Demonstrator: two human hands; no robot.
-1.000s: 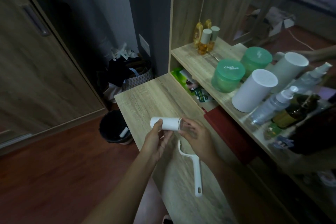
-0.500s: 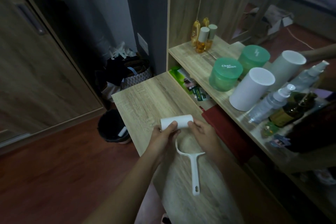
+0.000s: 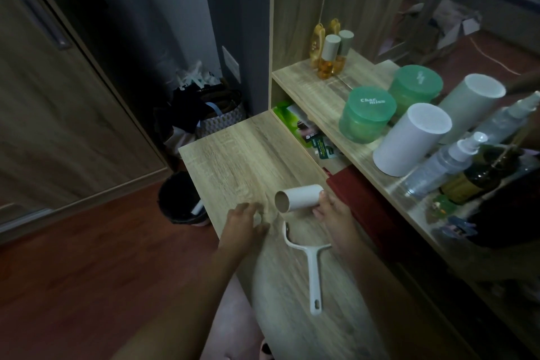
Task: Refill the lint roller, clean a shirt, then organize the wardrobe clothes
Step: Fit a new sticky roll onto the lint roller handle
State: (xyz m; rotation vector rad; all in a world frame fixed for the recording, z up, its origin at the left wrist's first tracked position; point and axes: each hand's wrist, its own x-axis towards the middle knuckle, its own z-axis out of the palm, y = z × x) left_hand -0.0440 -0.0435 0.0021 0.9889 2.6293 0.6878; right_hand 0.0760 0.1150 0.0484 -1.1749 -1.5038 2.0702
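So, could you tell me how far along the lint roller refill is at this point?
Early on. Done, by the look of it: the roller handle lies bare on the desk, its frame empty. In hand: the right hand holds a roll whose open end shows a hollow cardboard core, while the left hand rests open on the desk. Left: fitting a roll on the handle, cleaning a shirt and sorting the wardrobe; no shirt is in view.

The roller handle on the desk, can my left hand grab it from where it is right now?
Probably yes. The left hand hovers open and empty over the desk, right beside the roller handle, with bare wood between them. The right hand holds the roll above the handle's fork, not blocking it.
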